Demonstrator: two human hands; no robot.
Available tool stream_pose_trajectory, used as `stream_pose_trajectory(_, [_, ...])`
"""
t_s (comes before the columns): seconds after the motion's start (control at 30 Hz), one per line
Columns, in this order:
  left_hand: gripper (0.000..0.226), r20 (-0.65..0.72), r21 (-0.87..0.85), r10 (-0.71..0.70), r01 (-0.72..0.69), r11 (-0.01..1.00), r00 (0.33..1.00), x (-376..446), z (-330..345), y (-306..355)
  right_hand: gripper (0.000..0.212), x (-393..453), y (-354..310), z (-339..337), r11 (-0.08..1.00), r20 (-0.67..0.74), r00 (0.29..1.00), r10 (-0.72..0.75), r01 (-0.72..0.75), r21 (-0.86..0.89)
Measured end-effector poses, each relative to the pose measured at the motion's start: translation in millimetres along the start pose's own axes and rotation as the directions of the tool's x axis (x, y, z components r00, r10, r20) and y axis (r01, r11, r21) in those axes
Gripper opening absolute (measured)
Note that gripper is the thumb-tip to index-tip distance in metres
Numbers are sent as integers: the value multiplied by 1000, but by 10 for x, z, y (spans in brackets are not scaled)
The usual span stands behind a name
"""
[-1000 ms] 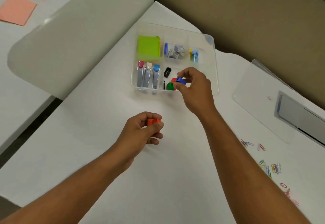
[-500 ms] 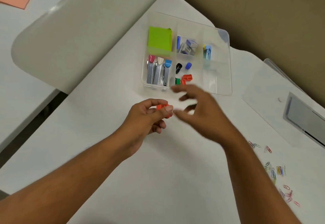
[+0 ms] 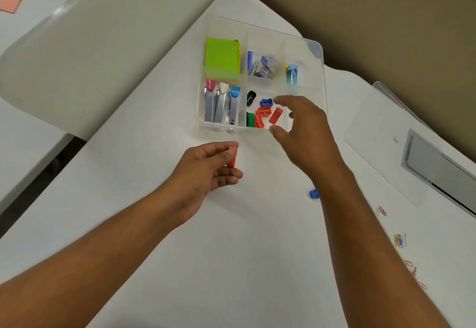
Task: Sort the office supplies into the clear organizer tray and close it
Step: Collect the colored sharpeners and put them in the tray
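From my remote feed: clear organizer tray [image 3: 315,51] sits open on the white tabletop [image 3: 231,250]; green sticky pad [image 3: 222,58] in its far-left compartment, three staplers [image 3: 221,103] side by side in the near-left one, staple boxes [image 3: 262,66] in the far middle; small sharpeners [image 3: 262,112] in black, blue, red and green lie loose in the near-middle compartment. Left hand [image 3: 206,173] hovers just short of the tray's near wall, its grip a pinch of thumb and forefinger on a red sharpener [image 3: 232,158]. Right hand [image 3: 306,131] is above the tray's near-right part, grip wide open, fingers spread, holding nothing that I can see. Clear lid [image 3: 381,142] lies flat to the right of the tray, apart from it; one blue sharpener [image 3: 313,193] on the tabletop beside the right forearm; coloured paper clips [image 3: 400,240] scattered near the right edge.
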State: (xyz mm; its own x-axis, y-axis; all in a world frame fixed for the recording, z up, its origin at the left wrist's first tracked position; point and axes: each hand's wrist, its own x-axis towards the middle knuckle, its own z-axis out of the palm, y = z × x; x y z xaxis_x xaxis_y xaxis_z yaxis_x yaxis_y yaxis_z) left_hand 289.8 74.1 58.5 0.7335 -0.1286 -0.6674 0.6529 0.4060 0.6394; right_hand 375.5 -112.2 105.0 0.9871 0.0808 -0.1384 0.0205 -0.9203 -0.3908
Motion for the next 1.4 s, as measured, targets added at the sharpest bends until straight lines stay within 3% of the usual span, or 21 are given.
stream_pose_trajectory(0.1, [27, 1, 8, 38, -38, 999, 999, -9, 20, 64, 54, -146, -82, -8, 986, 62, 987, -147, 141, 91])
stream_pose_trajectory(0.2, [30, -41, 39, 49, -48, 998, 998, 20, 20, 71, 50, -398, -254, 88, 943, 263, 929, -260, 186, 275])
stream_pose_trajectory(0.3, [31, -56, 72, 44, -40, 997, 997, 18, 26, 48, 33, -480, -270, 229, 941, 222, 944, -244, 175, 290])
stream_pose_trajectory(0.4, [31, -47, 83, 38, -34, 996, 998, -23, 27, 30, 33, -403, -258, 162, 946, 111, 973, -202, 164, 281])
stream_pose_trajectory(0.5, [30, -33, 117, 10, -6, 993, 999, -64, 49, -1, 40, -118, -186, 94, 975, -38, 989, -143, 148, 166])
stream_pose_trajectory(0.7, [28, 16, 236, 9, -13, 972, 1000, -216, 169, -155, 45, 52, 3, -15, 989, -94, 995, 26, -12, 149])
stream_pose_trajectory(0.83, [25, 64, 318, -15, -6, 948, 998, -307, 213, -330, 27, -553, 209, -56, 961, -209, 968, 141, -83, 262])
stream_pose_trajectory(0.97, [22, 122, 411, -62, 7, 912, 991, -414, 344, -563, 19, -1482, 485, 296, 922, -167, 957, 238, -169, 349])
stream_pose_trajectory(1.1, [20, 163, 484, -104, 12, 875, 981, -512, 493, -809, 21, -2116, 918, 472, 888, -190, 908, 373, -290, 356])
stream_pose_trajectory(1.27, [19, 168, 586, -149, 23, 810, 974, -645, 786, -1111, 31, -2172, 1771, 245, 895, -423, 790, 444, -371, 247])
stream_pose_trajectory(1.4, [20, 168, 604, -158, 25, 797, 973, -765, 1092, -1301, 48, -2067, 2226, 253, 858, -308, 800, 514, -481, 181])
